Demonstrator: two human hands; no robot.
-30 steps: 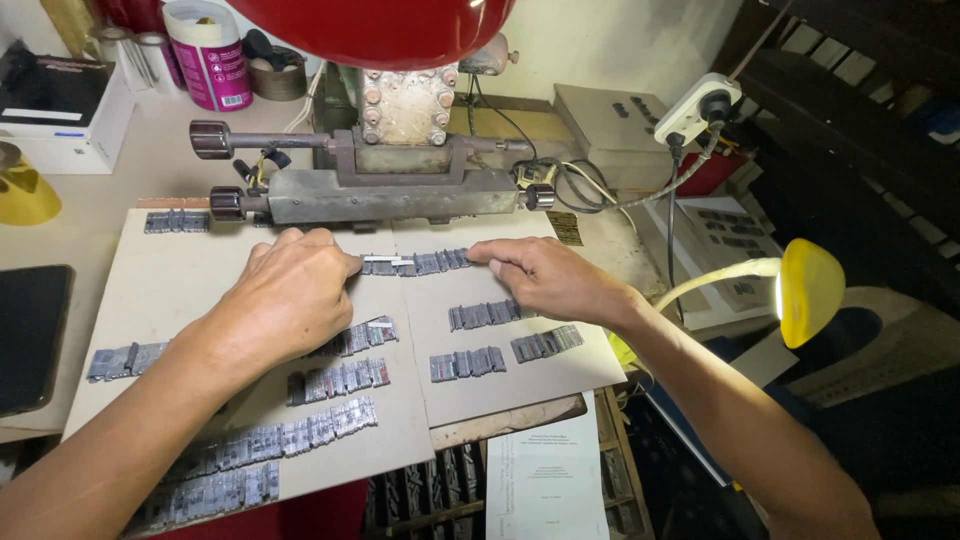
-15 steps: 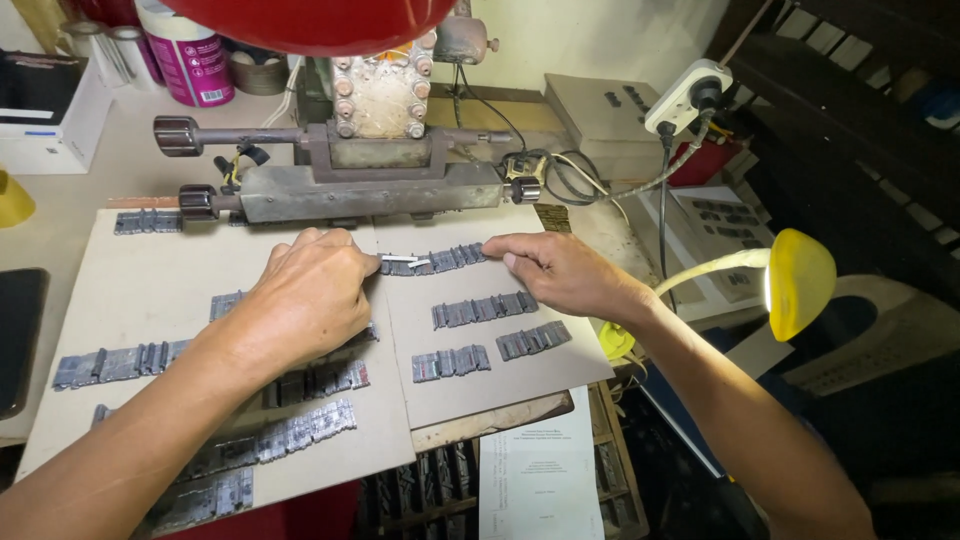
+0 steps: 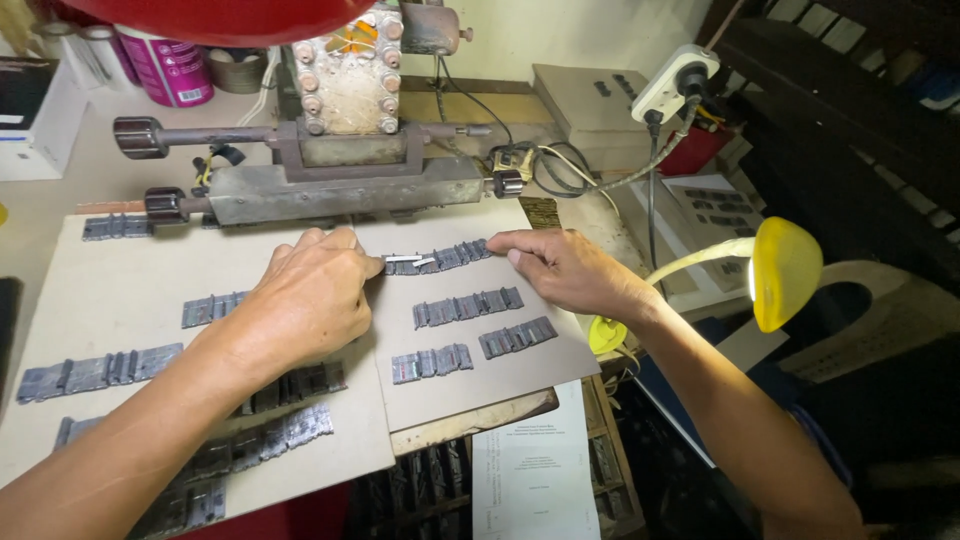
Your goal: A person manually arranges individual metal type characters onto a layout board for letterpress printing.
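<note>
Fingertips of my left hand (image 3: 305,295) pinch the left end of a row of grey metal type pieces (image 3: 440,258), where one small bright piece (image 3: 405,260) sticks out. At 3 o'clock from it, my right hand (image 3: 570,270) lies flat, fingers together, touching the right end of the same row. This row lies on the cardboard sheet (image 3: 540,365), at 12 o'clock of other type rows (image 3: 468,306). Behind it stands the grey metal machine (image 3: 345,185).

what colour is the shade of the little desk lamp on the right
Yellow. The lamp shade shows clearly in the head view, right of the right hand.
</note>
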